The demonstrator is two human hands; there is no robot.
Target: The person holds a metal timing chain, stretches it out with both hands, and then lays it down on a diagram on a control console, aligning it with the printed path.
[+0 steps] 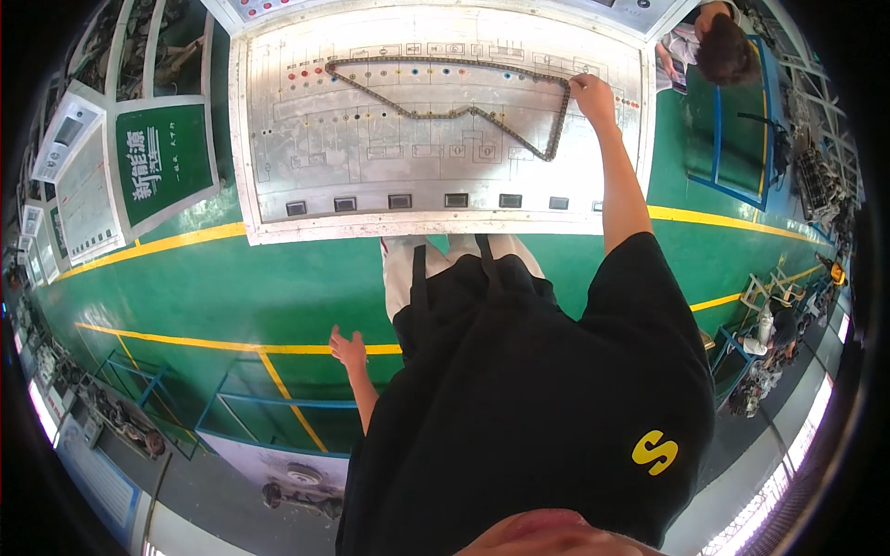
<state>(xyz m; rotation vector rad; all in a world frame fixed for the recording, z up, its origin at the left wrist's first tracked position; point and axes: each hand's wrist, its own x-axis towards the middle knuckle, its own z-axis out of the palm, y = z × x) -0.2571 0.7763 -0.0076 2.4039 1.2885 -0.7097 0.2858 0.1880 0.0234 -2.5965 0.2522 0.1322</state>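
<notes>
My right hand (588,96) pinches a dark roller chain (503,128) at its right upper corner. The chain forms an irregular closed loop across a silver panel (262,176) with printed diagrams, small coloured sockets and several dark rectangular pieces along its lower edge. Low at my left side, away from the panel, my left hand (348,346) has its fingers apart and holds nothing.
Another person (718,46) is beyond the panel's right side, holding a small object. A similar console (83,176) stands at left. Blue metal frames (765,139), yellow floor lines (167,338) and other people with machinery (779,329) are around me.
</notes>
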